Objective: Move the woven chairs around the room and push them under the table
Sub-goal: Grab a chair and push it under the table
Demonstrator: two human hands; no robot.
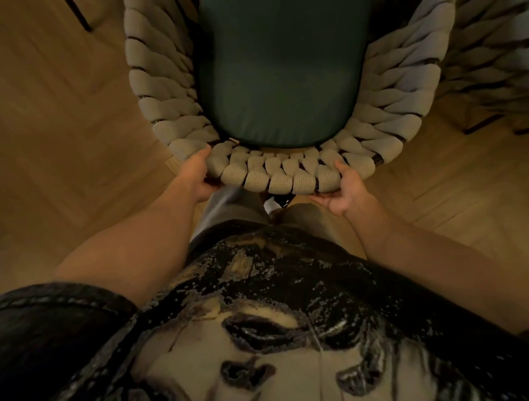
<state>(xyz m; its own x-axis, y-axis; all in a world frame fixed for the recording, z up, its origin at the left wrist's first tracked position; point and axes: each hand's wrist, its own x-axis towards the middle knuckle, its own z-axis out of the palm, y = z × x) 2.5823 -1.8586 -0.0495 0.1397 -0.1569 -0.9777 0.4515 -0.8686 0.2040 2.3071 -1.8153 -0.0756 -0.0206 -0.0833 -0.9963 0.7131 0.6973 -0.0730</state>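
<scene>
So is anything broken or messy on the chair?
No, nothing stands out. The woven chair looks whole, its green cushion sits flat, and the left hand and right hand grip its back rim.

Two woven chairs are seen: one chair (276, 176) directly below the camera, and a second chair (499, 58) at the upper right, cut off by the frame edge. One dark green seat cushion (279, 75) is counted, lying in the nearer chair. Two hands are shown, the left hand (198, 175) and the right hand (344, 188), each gripping the nearer chair's back rim. One thin dark leg (76, 9) is visible at the upper left.
</scene>
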